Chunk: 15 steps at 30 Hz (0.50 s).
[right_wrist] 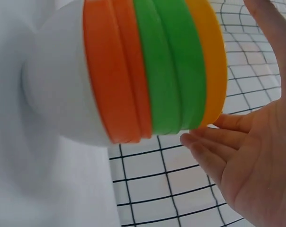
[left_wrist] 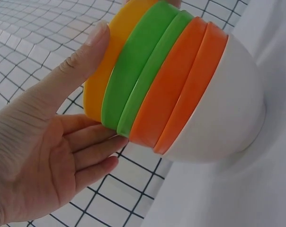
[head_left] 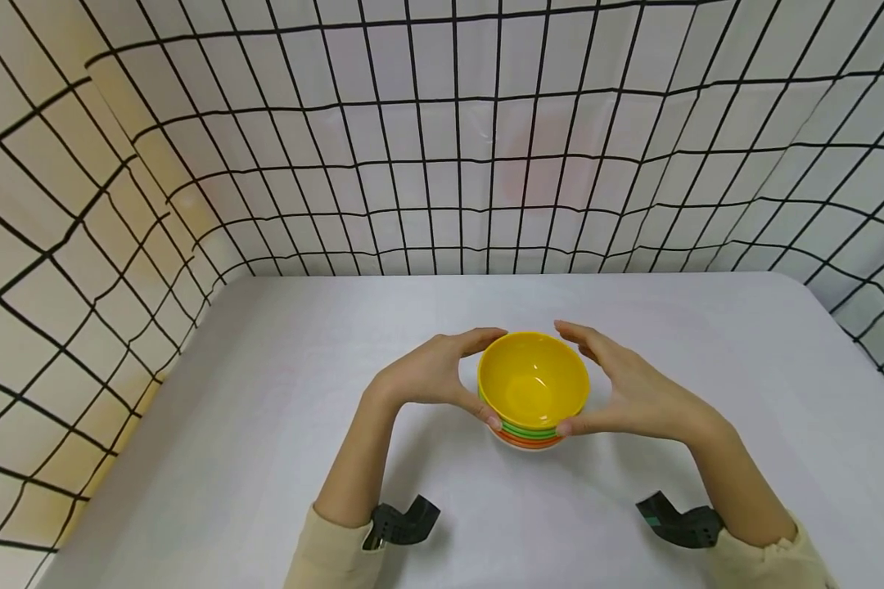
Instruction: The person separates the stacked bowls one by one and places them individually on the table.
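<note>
Resting mid-table (head_left: 265, 393), a nested stack of bowls (head_left: 534, 393) stands upright: yellow bowl (head_left: 534, 380) on top, then green, orange, and white at the base.

Head view: left hand (head_left: 430, 372) and right hand (head_left: 626, 384) flank the stack, thumbs near the front rim, fingers arched round the far side. Mouth faces up; the stack's axis is vertical. A black-gridded white curtain (head_left: 442, 147) walls the table on three sides. Black wrist mounts (head_left: 401, 523) sit at both cuffs.

Left wrist view: the left thumb lies along the yellow rim (left_wrist: 105, 80), fingertips (left_wrist: 110, 142) touch the green bowls (left_wrist: 138, 71); fingers are fairly straight, cupping rather than clamping. Two orange bowls (left_wrist: 181, 90) and the white bowl (left_wrist: 223, 104) follow.

Right wrist view: the right palm is open, fingertips (right_wrist: 195, 139) just at the green rims (right_wrist: 171, 66); whether they press is unclear.

Handling, judged: light, stiff, smooth plastic, likely slippery; nested bowls may separate if lifted by the top rim. Best held low on opposite sides, under the lowest rims.
</note>
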### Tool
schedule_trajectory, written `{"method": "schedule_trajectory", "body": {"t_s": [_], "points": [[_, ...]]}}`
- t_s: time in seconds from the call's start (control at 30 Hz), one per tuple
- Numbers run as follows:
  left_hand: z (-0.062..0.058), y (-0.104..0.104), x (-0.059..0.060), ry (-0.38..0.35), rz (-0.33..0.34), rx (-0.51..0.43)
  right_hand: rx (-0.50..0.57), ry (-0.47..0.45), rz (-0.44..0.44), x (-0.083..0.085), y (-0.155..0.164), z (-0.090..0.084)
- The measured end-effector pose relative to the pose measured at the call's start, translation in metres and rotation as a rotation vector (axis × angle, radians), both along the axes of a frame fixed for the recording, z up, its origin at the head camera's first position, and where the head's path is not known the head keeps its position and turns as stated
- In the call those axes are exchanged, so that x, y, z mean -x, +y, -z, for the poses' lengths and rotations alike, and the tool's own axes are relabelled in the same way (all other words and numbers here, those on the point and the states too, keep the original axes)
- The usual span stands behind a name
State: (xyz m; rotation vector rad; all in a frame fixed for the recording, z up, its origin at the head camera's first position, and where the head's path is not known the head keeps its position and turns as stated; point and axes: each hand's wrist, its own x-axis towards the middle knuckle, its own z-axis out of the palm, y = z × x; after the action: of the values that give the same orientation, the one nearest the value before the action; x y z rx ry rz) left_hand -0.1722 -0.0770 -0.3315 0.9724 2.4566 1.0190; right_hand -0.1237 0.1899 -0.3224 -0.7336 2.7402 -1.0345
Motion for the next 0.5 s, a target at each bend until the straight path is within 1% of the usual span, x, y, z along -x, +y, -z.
{"method": "schedule_trajectory", "body": {"t_s": [0.2,0.33,0.5], "points": [[0.001,-0.001,-0.001,-0.002,0.007,-0.015,0.061,-0.026,-0.061,0.007,0.001,0.01],[0.002,-0.001,-0.001,-0.009,0.007,-0.024,0.087,-0.031,-0.079,0.01,0.0,0.015],[0.0,0.001,0.0,-0.018,0.003,-0.021,0.1,-0.029,-0.082,0.011,-0.001,0.018]]}}
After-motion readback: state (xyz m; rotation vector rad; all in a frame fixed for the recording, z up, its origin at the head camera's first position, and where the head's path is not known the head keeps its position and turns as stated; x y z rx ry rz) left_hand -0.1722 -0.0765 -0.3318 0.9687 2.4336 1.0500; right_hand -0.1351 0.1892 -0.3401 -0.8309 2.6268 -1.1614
